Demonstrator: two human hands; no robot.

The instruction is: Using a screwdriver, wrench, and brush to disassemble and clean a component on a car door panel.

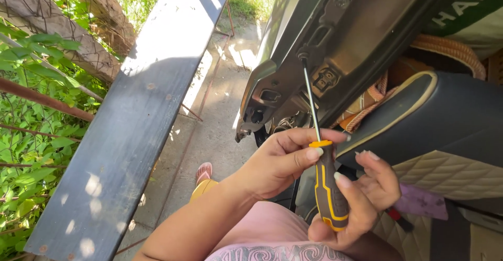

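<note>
Nearest, right hand (361, 198) wrapped around the grey-and-yellow handle of the screwdriver (329, 187) — grip clenched on the lower handle, fingers curled over it. Just above, left hand (277, 164) pinching the yellow collar where the steel shaft (310, 98) begins, thumb and forefinger closed on it to steady. Likely light and stiff as a tool, rubbery handle offering sure purchase; best held at the thick handle for turning, not the thin, smooth shaft. Farther up, shaft rising to a screw point on the dark metal bracket (335, 56) of the vehicle — tip seemingly seated, though shadow hides the contact. Quilted seat (445, 130) to the right; beyond, a grey plank (141, 109), a wire fence and greenery.
</note>
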